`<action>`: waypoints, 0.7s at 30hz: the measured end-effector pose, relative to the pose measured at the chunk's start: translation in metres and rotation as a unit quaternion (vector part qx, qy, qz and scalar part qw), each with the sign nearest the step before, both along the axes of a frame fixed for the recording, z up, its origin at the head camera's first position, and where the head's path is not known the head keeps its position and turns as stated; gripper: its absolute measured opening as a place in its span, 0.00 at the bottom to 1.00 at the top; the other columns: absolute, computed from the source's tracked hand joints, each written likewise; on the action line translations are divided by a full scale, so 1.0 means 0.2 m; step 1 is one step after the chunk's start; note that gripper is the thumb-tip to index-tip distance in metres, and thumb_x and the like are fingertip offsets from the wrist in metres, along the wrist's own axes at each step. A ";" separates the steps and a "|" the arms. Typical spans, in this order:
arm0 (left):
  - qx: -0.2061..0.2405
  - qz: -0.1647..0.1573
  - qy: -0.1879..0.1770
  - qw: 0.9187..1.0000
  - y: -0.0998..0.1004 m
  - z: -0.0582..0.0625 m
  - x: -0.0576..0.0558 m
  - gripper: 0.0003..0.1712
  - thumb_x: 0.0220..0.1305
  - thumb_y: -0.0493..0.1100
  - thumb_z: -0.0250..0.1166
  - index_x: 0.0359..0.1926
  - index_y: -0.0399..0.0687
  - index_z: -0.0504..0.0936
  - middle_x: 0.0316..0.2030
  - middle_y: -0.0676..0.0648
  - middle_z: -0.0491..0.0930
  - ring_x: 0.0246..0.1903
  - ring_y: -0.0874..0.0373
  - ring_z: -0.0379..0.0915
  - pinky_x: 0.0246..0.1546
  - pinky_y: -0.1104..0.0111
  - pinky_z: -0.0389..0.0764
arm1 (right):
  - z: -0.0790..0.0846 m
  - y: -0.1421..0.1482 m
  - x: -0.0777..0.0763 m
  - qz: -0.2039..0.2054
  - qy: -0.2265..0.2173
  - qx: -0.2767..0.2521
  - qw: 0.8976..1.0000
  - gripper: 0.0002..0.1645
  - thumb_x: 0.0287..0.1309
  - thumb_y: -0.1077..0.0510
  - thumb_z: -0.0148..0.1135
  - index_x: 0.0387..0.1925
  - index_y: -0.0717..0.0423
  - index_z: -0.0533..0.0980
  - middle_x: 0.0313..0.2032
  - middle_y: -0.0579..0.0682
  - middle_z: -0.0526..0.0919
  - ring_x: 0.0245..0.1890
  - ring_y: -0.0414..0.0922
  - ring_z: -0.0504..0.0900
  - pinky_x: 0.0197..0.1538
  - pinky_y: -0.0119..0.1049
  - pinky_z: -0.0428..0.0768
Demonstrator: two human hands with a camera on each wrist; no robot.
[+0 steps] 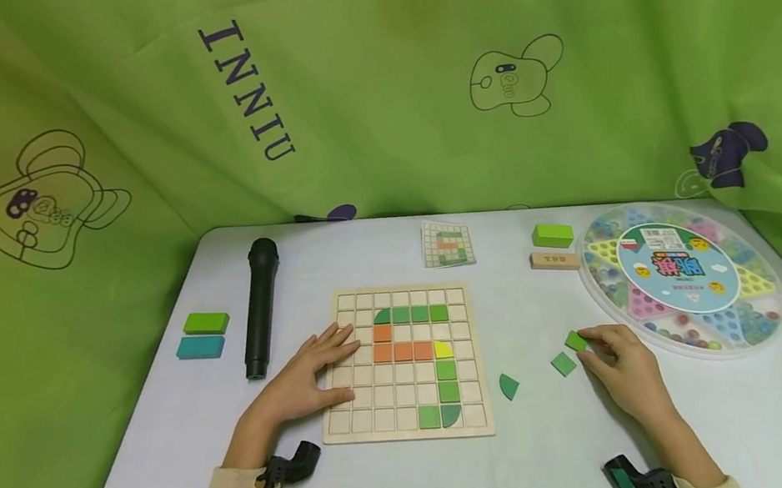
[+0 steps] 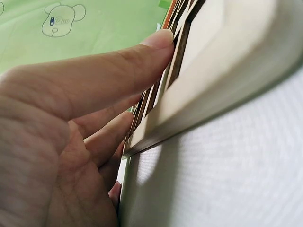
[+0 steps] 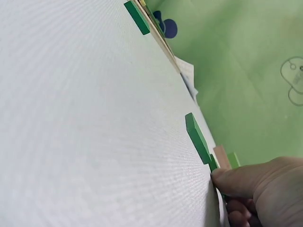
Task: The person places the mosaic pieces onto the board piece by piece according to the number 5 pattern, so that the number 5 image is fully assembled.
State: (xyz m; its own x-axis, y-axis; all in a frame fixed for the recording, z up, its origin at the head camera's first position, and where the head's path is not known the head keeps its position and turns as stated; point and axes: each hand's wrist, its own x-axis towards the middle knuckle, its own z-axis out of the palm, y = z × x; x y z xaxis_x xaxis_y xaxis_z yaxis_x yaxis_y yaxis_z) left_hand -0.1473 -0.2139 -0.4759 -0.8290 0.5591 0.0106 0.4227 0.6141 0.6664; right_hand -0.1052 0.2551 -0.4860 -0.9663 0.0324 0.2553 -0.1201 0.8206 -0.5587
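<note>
My left hand (image 1: 306, 383) rests with spread fingers on the left side of a square wooden grid board (image 1: 387, 396). In the left wrist view the thumb (image 2: 158, 40) lies over the board's edge. Green, orange and yellow tiles fill some of its cells in an S-like figure. To the right of the board, my right hand (image 1: 626, 373) pinches a small green square tile (image 1: 575, 340) between thumb and fingers, low at the table. Just beside it lies another green square tile (image 1: 564, 364). A dark green quarter-round tile (image 1: 508, 386) lies nearer the board.
Behind the board lies a pattern card (image 1: 447, 244). A black microphone (image 1: 262, 310), a green block (image 1: 206, 322) and a teal block (image 1: 200, 347) are at left. At right are a round Chinese checkers box (image 1: 680, 277), a green block (image 1: 552, 235) and a wooden block (image 1: 554, 261).
</note>
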 end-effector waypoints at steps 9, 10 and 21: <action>-0.004 -0.001 0.007 1.000 0.00 -0.01 0.00 0.43 0.51 0.56 0.70 0.67 0.48 0.68 0.72 0.48 0.56 0.73 0.46 0.42 0.71 0.47 0.43 | 0.05 -0.09 0.03 0.032 0.031 -0.007 0.999 0.17 0.53 0.63 0.67 0.46 0.57 0.78 0.42 0.51 0.79 0.40 0.44 0.77 0.44 0.19 0.71; -0.003 -0.001 0.007 1.000 0.00 -0.01 0.00 0.43 0.51 0.56 0.70 0.67 0.48 0.68 0.72 0.48 0.56 0.73 0.46 0.42 0.71 0.47 0.43 | 0.06 -0.12 0.04 0.046 0.039 -0.011 0.998 0.17 0.52 0.64 0.68 0.46 0.57 0.78 0.42 0.50 0.79 0.40 0.43 0.76 0.44 0.17 0.70; -0.004 0.004 0.003 1.000 -0.01 -0.01 0.00 0.43 0.52 0.56 0.70 0.67 0.48 0.68 0.72 0.49 0.56 0.73 0.47 0.42 0.72 0.49 0.42 | 0.11 -0.57 0.11 0.230 0.031 -0.088 0.969 0.20 0.43 0.66 0.73 0.41 0.53 0.79 0.40 0.41 0.80 0.38 0.41 0.80 0.42 0.29 0.80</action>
State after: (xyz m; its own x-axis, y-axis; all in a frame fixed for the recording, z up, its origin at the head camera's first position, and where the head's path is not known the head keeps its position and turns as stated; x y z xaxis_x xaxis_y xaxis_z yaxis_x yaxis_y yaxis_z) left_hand -0.1471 -0.2151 -0.4788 -0.8337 0.5521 0.0117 0.4221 0.6234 0.6582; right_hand -0.0835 0.1402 -0.4632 -0.8724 -0.3490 0.3423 -0.4872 0.5652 -0.6657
